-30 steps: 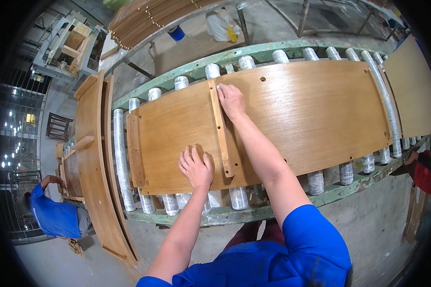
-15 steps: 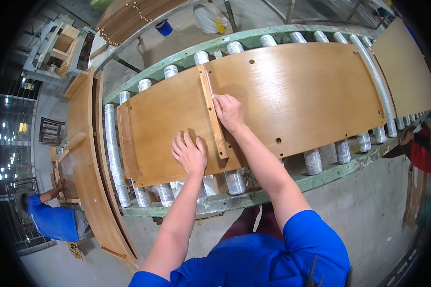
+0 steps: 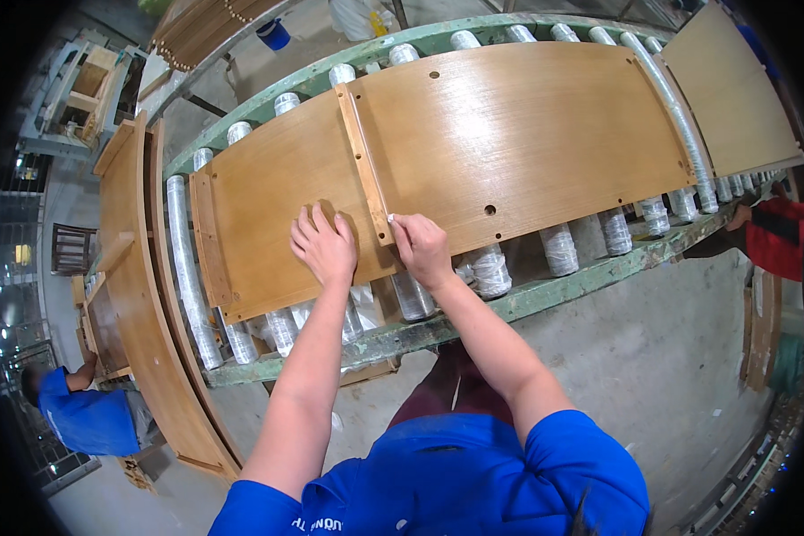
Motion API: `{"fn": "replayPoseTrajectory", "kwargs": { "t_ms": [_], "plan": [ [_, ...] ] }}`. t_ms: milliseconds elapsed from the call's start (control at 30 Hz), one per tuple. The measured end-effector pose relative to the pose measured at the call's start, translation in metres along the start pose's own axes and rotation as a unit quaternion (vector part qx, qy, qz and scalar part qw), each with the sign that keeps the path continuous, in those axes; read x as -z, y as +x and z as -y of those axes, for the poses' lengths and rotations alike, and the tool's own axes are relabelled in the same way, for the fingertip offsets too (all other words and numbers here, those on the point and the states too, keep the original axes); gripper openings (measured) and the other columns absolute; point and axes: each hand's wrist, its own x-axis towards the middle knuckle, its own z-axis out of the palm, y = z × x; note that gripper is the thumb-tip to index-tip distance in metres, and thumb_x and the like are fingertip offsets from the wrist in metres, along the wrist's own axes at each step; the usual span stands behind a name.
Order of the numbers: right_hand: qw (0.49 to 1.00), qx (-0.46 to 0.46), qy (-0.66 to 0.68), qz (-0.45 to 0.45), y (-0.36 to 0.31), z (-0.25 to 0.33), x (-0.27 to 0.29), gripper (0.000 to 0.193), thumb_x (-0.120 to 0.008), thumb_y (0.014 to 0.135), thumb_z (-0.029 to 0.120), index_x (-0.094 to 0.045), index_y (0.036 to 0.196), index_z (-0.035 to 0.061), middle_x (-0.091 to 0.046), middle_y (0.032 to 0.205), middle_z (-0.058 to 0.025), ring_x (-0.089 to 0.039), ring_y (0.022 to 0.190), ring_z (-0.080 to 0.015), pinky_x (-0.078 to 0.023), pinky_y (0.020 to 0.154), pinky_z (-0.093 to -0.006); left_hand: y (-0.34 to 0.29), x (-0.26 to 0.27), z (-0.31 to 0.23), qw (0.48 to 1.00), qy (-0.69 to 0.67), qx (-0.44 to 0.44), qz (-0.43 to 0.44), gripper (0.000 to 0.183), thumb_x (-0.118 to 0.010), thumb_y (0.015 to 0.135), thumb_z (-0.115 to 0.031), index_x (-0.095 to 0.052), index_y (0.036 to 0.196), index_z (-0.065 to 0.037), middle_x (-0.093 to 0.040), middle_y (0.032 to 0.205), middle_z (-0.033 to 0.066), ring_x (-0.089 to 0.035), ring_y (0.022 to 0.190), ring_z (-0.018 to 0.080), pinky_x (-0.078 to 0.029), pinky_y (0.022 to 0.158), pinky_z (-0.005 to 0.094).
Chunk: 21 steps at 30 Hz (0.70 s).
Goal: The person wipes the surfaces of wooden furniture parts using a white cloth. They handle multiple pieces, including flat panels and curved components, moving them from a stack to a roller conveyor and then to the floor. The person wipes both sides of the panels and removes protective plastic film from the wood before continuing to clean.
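Left hand (image 3: 323, 246) lay flat and open on the panel (image 3: 473, 143); right hand (image 3: 422, 250) pinched a white bit at the batten (image 3: 364, 165). I'd press evenly.

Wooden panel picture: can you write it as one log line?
left hand flat on wooden panel | right hand at batten end | panel on rollers

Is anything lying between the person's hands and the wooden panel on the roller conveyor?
Nothing visible. The left hand lies flat on the wooden panel; the right hand rests at the near end of its raised wooden strip, a small white thing at its fingertips.
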Motion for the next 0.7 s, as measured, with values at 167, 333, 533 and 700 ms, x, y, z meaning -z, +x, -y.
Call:
{"fn": "replayPoseTrajectory", "kwargs": {
  "t_ms": [167, 333, 533, 700],
  "plan": [
    [0.999, -0.02, 0.018, 0.021, -0.021, 0.008, 0.011, 0.007, -0.06, 0.085, 0.006, -0.062, 0.09, 0.0007, -0.062, 0.075, -0.0121, -0.061, 0.071, -0.0278, -0.049, 0.063, -0.0365, 0.0, -0.003, 0.003, 1.0, 0.009, 0.004, 0.004, 0.044, -0.051, 0.089, -0.034, -0.049, 0.126, -0.011, -0.045, 0.132, 0.0112, -0.037, 0.123, 0.0341, -0.027, 0.104, 0.048],
    [0.853, -0.363, 0.352, 0.129, -0.013, -0.006, 0.021, 0.017, -0.052, 0.092, 0.008, -0.059, 0.105, -0.0006, -0.059, 0.077, -0.0042, -0.057, 0.066, -0.0118, -0.047, 0.059, -0.0244, 0.0, 0.002, 0.007, 0.999, 0.01, 0.015, 0.03, 0.044, -0.049, 0.09, -0.033, -0.048, 0.127, -0.01, -0.044, 0.132, 0.0131, -0.035, 0.125, 0.035, -0.025, 0.105, 0.0486],
    [0.807, -0.344, 0.467, 0.11, 0.076, -0.053, -0.001, 0.028, -0.052, 0.093, 0.013, -0.056, 0.116, -0.0013, -0.055, 0.076, 0.0004, -0.051, 0.062, -0.0072, -0.042, 0.055, -0.0186, 0.005, 0.007, 0.002, 0.999, -0.007, 0.011, 0.04, 0.045, -0.05, 0.089, -0.032, -0.048, 0.127, -0.009, -0.042, 0.133, 0.015, -0.034, 0.125, 0.0364, -0.024, 0.105, 0.0504],
    [0.945, -0.217, 0.228, 0.088, 0.169, -0.077, -0.055, 0.028, -0.058, 0.09, 0.019, -0.062, 0.108, -0.002, -0.062, 0.08, -0.0039, -0.054, 0.067, -0.0103, -0.045, 0.061, -0.0241, 0.006, 0.01, 0.003, 0.998, -0.009, 0.028, 0.053, 0.046, -0.05, 0.088, -0.033, -0.047, 0.128, -0.009, -0.043, 0.133, 0.0144, -0.034, 0.126, 0.0359, -0.022, 0.106, 0.0516]
  ]
}}
